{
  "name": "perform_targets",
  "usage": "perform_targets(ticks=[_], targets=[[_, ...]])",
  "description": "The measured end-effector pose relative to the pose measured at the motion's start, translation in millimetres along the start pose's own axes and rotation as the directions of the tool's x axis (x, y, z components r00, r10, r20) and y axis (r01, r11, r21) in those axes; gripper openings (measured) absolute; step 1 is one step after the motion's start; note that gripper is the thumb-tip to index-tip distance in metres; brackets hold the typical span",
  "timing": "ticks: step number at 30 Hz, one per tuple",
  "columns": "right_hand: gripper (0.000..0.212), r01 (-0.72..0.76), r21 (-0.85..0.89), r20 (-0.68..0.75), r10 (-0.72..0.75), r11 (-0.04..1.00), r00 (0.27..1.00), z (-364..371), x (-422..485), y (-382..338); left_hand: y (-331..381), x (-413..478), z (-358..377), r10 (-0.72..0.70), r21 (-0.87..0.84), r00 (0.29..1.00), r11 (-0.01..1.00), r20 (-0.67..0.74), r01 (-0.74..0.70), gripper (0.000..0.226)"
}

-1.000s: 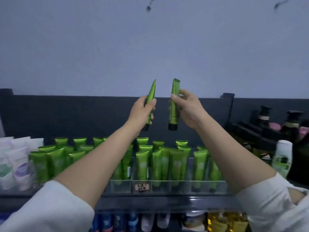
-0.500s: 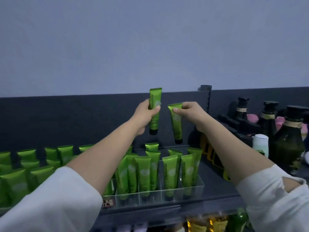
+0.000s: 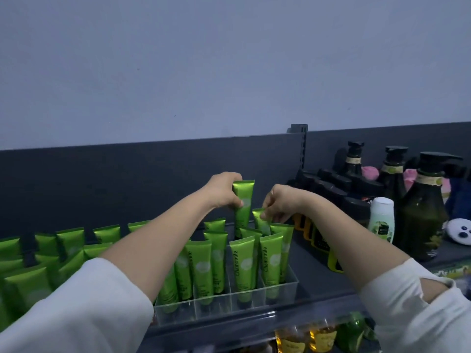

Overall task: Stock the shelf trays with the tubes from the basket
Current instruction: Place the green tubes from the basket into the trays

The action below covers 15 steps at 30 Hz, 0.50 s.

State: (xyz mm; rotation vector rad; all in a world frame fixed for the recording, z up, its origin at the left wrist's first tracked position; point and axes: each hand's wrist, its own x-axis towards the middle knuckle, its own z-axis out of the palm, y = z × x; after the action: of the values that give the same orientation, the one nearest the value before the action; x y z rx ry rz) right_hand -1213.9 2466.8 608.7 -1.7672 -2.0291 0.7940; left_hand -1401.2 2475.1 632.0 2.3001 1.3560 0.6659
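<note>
My left hand grips a green tube upright, cap down, above the back of the clear divided tray. My right hand pinches the crimped top of a second green tube, whose lower part sits down among the standing tubes at the tray's back right. Several green tubes marked Chamomile stand cap down in the tray's lanes. The basket is out of view.
More green tubes fill the shelf to the left. Dark pump bottles, a small white bottle and low black and yellow containers crowd the right. A dark back panel rises behind. Yellow bottles sit below.
Both hands have come down towards the tray with their tubes. The right tube has dropped in among the back-row tubes; the left one hangs lower, just above them.
</note>
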Motion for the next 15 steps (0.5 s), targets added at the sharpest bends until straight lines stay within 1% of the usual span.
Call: perform_targets(ticks=[1, 3, 4, 6, 8, 10, 13, 15], targets=[[0.008, -0.003, -0.041, 0.012, 0.004, 0.999, 1.0, 2.2, 0.4, -0.2, -0.6, -0.1, 2.2, 0.0, 0.051, 1.0, 0.999, 0.016, 0.0, 0.03], [0.012, -0.005, -0.058, 0.05, 0.008, 0.998, 0.999, 4.0, 0.4, -0.8, -2.9, 0.5, 5.7, -0.009, 0.116, 0.999, 0.993, 0.046, 0.003, 0.032], [0.013, -0.012, -0.047, 0.078, 0.015, 0.999, 0.997, 3.4, 0.2, -1.2, -3.5, 1.0, 6.5, -0.017, 0.113, 0.998, 0.994, 0.057, 0.01, 0.032], [0.013, -0.028, -0.033, 0.13, 0.032, 0.999, 0.991, 1.2, -0.3, -2.2, -3.9, 0.7, 7.1, -0.043, 0.048, 0.996, 0.998, 0.083, 0.039, 0.03], [0.011, -0.032, -0.067, 0.146, 0.042, 0.997, 0.988, -0.8, -1.1, -3.6, -4.2, -0.3, 7.3, -0.047, 0.018, 0.992, 0.999, 0.115, 0.045, 0.029], [0.011, -0.029, -0.104, 0.15, 0.044, 0.994, 0.988, -1.6, -2.2, -4.4, -5.0, -1.4, 7.5, -0.038, 0.031, 0.986, 0.999, 0.16, 0.034, 0.027], [0.012, -0.03, -0.146, 0.165, 0.054, 0.989, 0.985, -2.4, -4.0, -3.1, -5.0, -2.4, 8.7, -0.042, 0.121, 0.975, 0.992, 0.22, 0.015, 0.021], [0.013, -0.033, -0.165, 0.169, 0.062, 0.986, 0.984, -2.6, -5.7, -2.1, -2.9, -4.1, 10.9, -0.052, 0.193, 0.967, 0.981, 0.25, 0.003, 0.012]])
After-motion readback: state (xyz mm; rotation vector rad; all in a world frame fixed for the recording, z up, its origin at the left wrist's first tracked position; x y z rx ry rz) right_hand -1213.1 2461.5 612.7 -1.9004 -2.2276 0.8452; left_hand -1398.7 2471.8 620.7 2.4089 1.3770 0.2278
